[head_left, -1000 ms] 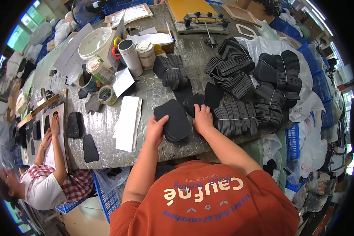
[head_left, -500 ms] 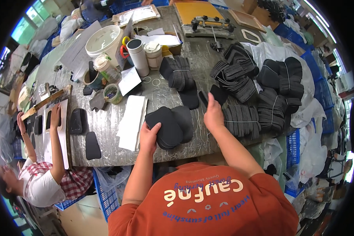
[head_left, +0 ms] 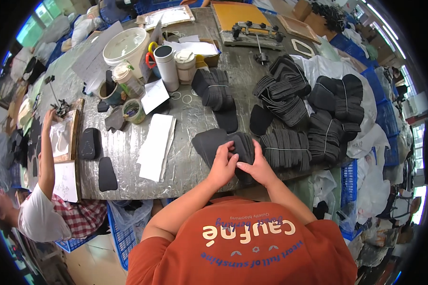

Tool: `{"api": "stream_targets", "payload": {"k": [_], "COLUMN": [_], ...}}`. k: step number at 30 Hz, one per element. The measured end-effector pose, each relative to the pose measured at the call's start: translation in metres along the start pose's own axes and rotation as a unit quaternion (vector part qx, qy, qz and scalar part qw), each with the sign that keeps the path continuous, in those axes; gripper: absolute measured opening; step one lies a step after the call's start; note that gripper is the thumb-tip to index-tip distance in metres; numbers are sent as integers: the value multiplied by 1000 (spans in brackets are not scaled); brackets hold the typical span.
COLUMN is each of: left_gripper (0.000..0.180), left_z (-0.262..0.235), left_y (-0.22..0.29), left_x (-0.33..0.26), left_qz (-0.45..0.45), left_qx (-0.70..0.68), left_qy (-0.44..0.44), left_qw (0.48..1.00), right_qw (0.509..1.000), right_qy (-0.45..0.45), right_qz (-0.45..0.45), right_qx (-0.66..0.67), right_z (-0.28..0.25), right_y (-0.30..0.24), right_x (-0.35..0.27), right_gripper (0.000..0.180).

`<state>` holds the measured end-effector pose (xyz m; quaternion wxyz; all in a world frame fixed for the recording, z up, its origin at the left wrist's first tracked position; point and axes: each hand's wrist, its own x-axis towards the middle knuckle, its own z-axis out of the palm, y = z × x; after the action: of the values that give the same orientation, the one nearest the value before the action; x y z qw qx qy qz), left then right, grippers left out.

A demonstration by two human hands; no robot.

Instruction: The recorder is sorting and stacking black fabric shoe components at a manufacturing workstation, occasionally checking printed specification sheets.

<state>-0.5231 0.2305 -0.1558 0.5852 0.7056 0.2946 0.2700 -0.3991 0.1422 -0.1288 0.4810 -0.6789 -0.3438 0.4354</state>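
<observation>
A small stack of black foam-like pads (head_left: 243, 145) stands partly on edge near the table's front edge, between my hands. My left hand (head_left: 223, 164) is curled over its left side, fingertips on the upper pads. Around its right side closes my right hand (head_left: 259, 166), thumb near the left thumb. More dark pads (head_left: 205, 144) lie flat just left of the stack, partly under it. A string-tied bundle of black pads (head_left: 213, 88) rests beyond, a loose pad (head_left: 226, 121) at its near end. Another single pad (head_left: 260, 119) lies beyond my right hand.
Several bundled pad stacks (head_left: 285, 148) crowd the right, some on white plastic sheeting (head_left: 368, 99). White folded paper (head_left: 157, 147) lies left of my hands. Farther back stand a white tumbler (head_left: 166, 69), jars and a bucket (head_left: 123, 47). At left, a co-worker's arm (head_left: 46, 156) reaches over a frame.
My left hand has moved right with the pads it held, and both hands now meet on a stack turned partly on edge. The co-worker's wooden frame has been lowered.
</observation>
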Motion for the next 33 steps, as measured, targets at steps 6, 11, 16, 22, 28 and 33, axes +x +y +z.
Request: {"api": "stream_targets", "payload": {"k": [6, 11, 16, 22, 28, 33], "left_gripper": [28, 34, 69, 71, 60, 45], "left_z": [-16, -37, 3, 3, 3, -6], "left_y": [-22, -28, 4, -18, -24, -30], "left_x": [4, 7, 9, 8, 6, 7], "left_qz": [-65, -153, -198, -195, -200, -239], "left_qx": [-49, -69, -3, 59, 38, -49], "left_qy": [107, 109, -54, -43, -39, -51], "left_qw": [991, 980, 979, 978, 978, 968], "right_qw": [982, 966, 953, 990, 992, 991], "right_qy": [142, 162, 36, 6, 12, 56], "right_qz": [-5, 10, 5, 68, 122, 94], "right_qx": [-122, -201, -299, -120, -32, 76], "right_z": [-5, 1, 13, -1, -4, 0], "right_y": [-1, -7, 27, 60, 66, 74], "right_x": [-11, -11, -1, 2, -2, -4], "right_gripper": [76, 76, 87, 97, 87, 69]}}
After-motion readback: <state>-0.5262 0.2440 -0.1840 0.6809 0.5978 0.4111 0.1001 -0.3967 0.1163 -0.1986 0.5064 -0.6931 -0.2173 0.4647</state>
